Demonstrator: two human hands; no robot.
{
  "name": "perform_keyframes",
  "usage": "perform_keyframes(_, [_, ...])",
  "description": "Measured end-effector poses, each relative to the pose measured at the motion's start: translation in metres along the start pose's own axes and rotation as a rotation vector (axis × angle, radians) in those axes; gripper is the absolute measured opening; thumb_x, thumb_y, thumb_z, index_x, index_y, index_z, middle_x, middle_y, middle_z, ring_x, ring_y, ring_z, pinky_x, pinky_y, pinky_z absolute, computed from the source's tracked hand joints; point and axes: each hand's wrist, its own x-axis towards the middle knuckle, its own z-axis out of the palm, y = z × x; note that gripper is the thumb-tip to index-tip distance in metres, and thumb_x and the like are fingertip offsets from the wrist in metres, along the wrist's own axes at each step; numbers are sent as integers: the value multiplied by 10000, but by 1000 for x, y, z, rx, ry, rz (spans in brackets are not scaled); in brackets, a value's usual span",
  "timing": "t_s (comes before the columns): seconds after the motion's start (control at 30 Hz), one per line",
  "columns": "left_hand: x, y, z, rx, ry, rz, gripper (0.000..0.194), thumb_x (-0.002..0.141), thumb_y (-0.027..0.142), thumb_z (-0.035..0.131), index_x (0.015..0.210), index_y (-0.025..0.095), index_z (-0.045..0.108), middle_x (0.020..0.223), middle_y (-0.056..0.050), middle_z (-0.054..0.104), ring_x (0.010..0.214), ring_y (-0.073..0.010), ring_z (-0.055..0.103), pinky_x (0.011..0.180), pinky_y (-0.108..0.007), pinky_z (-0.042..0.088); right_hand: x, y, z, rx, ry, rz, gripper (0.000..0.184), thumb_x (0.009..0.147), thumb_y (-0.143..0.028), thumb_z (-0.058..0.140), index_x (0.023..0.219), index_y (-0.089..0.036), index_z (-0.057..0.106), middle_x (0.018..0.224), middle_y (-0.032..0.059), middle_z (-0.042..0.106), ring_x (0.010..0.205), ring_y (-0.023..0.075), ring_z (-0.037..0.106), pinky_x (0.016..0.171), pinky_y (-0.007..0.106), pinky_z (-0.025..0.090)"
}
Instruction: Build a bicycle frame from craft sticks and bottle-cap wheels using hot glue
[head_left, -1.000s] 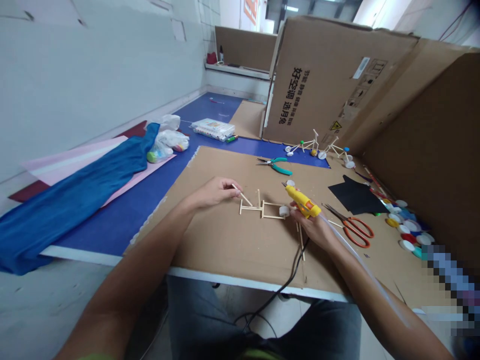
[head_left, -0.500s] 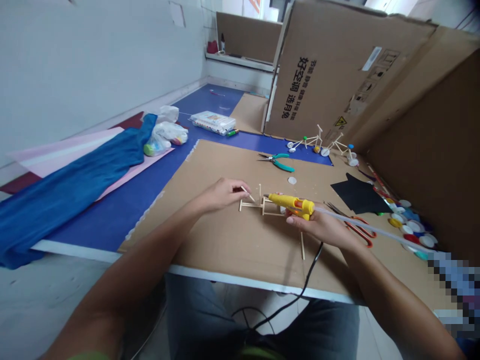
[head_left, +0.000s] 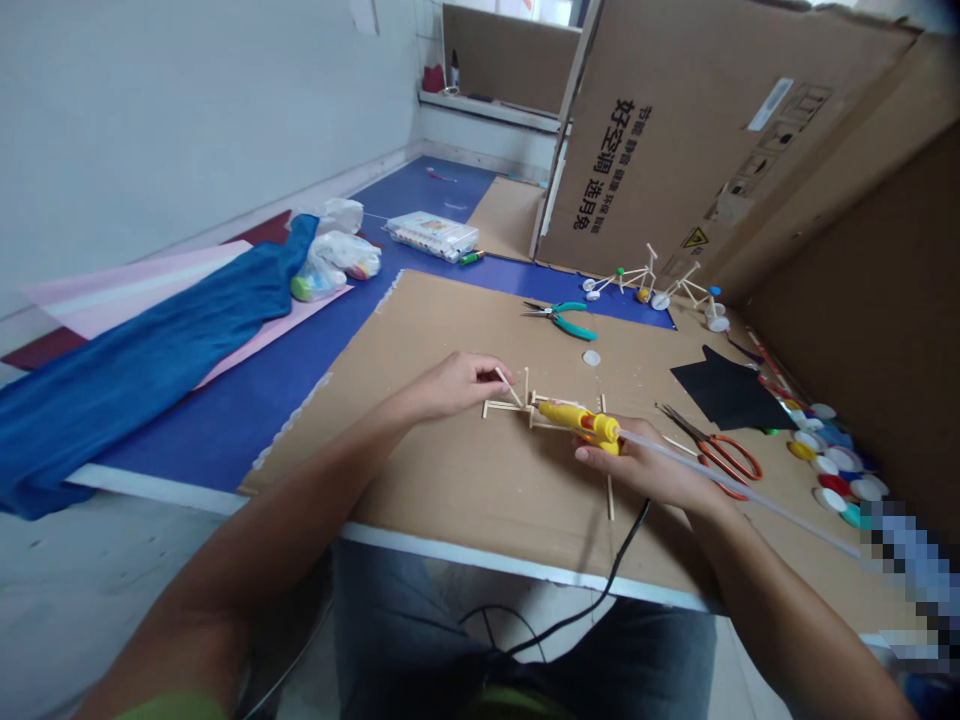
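Between the fingertips of my left hand is a short thin wooden stick, held at a slant with its lower end at a small wooden stick frame. The frame lies flat on the cardboard sheet, with one stick rising from it. My right hand is wrapped round a yellow hot glue gun. Its nozzle points left, close to the frame's middle joint and the held stick's lower end; whether it touches is too small to tell. The gun and hand hide the frame's right part. A long clear glue stick trails from the gun's back.
Teal-handled pliers and a white bottle cap lie beyond the frame. Orange-handled scissors, black sheet and several coloured caps are at right. Stick models stand by the cardboard box. A black cord hangs over the edge.
My right hand has swung the glue gun left and down, so its nozzle now sits at the frame's middle. My left hand has shifted slightly right with the stick.
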Motion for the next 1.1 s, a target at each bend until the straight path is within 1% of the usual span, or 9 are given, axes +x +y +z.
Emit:
perform_keyframes(0.1, [0, 0, 1, -20, 21, -3, 255, 849, 355, 622, 972, 179, 759, 915, -40, 765, 826, -171, 663, 714, -269, 480, 0, 3, 6, -54, 11, -20, 275, 934, -498, 609, 866, -236, 661, 781, 16, 674, 680, 206, 604, 622, 326, 461])
perform_keyframes(0.2, [0, -2, 2, -26, 31, -3, 261, 853, 360, 621, 978, 180, 763, 913, -40, 764, 819, -169, 661, 703, -268, 479, 1, 1, 11, -96, 20, -39, 291, 944, -487, 599, 811, -230, 631, 743, 9, 648, 643, 191, 580, 607, 318, 437])
perform_keyframes(0.3, [0, -2, 2, -34, 32, 7, 262, 864, 365, 619, 986, 187, 768, 939, -45, 768, 827, -170, 663, 707, -272, 480, 3, -2, 14, -128, 31, -77, 302, 959, -479, 579, 799, -226, 616, 765, 18, 634, 651, 188, 568, 614, 321, 428])
perform_keyframes(0.5, [0, 0, 2, -36, 23, 17, 241, 870, 317, 611, 993, 180, 767, 920, -44, 763, 804, -161, 660, 690, -266, 469, 6, 1, 19, -186, 44, -112, 294, 984, -475, 546, 840, -229, 619, 846, 46, 666, 722, 210, 589, 681, 349, 454])
perform_keyframes(0.63, [0, -1, 2, -20, 21, 18, 246, 879, 316, 613, 1016, 184, 768, 926, -41, 764, 800, -159, 659, 689, -266, 467, 8, 3, 21, -202, 49, -93, 287, 985, -489, 539, 895, -236, 641, 897, 59, 689, 753, 228, 612, 703, 365, 473])
perform_keyframes(0.8, [0, -2, 2, -15, 34, 19, 246, 884, 332, 622, 1015, 184, 768, 982, -49, 772, 843, -168, 670, 731, -276, 480, 7, 6, 23, -235, 42, -81, 312, 991, -508, 524, 897, -230, 633, 914, 64, 690, 757, 231, 622, 702, 358, 469])
perform_keyframes(0.9, [0, -3, 2, -19, 35, 30, 251, 882, 339, 623, 1013, 180, 767, 1003, -51, 775, 863, -171, 679, 744, -276, 486, 7, 6, 23, -247, 42, -88, 315, 997, -505, 515, 895, -225, 619, 895, 64, 680, 745, 222, 612, 692, 346, 459])
perform_keyframes(1.1, [1, -4, 3, -27, 38, 46, 235, 872, 333, 626, 983, 177, 762, 968, -42, 775, 843, -159, 679, 725, -260, 484, 8, 3, 23, -272, 41, -107, 285, 999, -450, 517, 855, -211, 577, 822, 48, 638, 702, 198, 574, 669, 321, 427])
